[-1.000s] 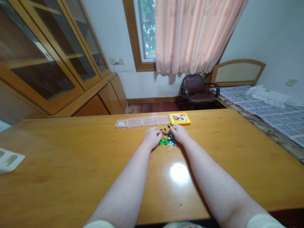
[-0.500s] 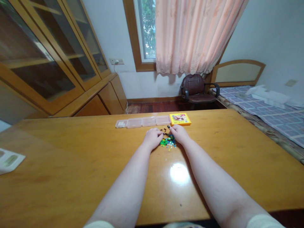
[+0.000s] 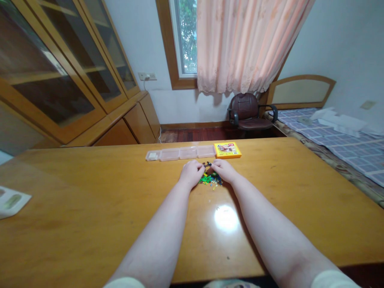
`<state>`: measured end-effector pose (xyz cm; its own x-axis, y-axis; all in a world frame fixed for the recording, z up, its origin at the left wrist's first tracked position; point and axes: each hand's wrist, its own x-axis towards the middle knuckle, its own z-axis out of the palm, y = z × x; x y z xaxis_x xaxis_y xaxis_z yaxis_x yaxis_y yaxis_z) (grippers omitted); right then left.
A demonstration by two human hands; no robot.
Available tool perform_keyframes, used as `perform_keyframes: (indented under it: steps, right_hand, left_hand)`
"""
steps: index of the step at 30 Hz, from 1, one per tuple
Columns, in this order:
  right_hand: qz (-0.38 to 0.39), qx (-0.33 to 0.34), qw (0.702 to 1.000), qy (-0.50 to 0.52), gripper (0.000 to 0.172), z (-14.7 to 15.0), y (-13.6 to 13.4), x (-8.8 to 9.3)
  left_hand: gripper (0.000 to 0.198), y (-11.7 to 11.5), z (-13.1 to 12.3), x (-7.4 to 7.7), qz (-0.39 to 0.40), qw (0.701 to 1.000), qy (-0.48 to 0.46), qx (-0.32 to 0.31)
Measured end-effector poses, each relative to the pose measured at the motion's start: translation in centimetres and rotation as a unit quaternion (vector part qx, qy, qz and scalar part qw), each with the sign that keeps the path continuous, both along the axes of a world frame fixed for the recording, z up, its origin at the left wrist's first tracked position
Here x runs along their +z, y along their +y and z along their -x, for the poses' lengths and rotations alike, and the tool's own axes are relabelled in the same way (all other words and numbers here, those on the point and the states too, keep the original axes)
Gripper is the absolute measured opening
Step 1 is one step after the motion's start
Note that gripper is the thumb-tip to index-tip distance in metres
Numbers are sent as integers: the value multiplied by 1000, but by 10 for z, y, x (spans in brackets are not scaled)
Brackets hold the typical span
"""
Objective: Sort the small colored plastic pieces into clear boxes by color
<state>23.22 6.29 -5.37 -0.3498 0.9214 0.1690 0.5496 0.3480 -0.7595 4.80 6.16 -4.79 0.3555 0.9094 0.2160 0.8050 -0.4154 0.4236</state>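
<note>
A small heap of tiny coloured building pieces (image 3: 210,181), green, blue and yellow, lies on the wooden table (image 3: 90,192). My left hand (image 3: 191,173) rests at the heap's left with its fingers curled. My right hand (image 3: 223,169) is on the right side, fingers pinched toward the left hand. Between the two sets of fingertips sits a small dark piece (image 3: 207,164); which hand grips it I cannot make out. Several dark bits lie just beyond the heap.
A clear plastic compartment box (image 3: 180,154) lies behind the hands, with a yellow box (image 3: 227,150) to its right. A white packet (image 3: 10,200) sits at the left table edge. Beyond the table are a brown chair (image 3: 247,112), wooden cabinets and a bed.
Both hands have drawn together over the heap, and my right fingertips have moved left to meet the left hand at a small dark piece.
</note>
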Motion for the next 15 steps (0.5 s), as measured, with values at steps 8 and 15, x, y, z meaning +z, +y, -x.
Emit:
perform_keyframes:
  steps: [8,15]
  right_hand:
    - [-19,-9,1000,-2,39,1,-2,1]
    - [-25,-33,999,-28,39,1,2,-2]
  left_hand:
    - [32,0,1,1,7,1000,-1,10]
    - [34,-1,1,2,5,1000,4,5]
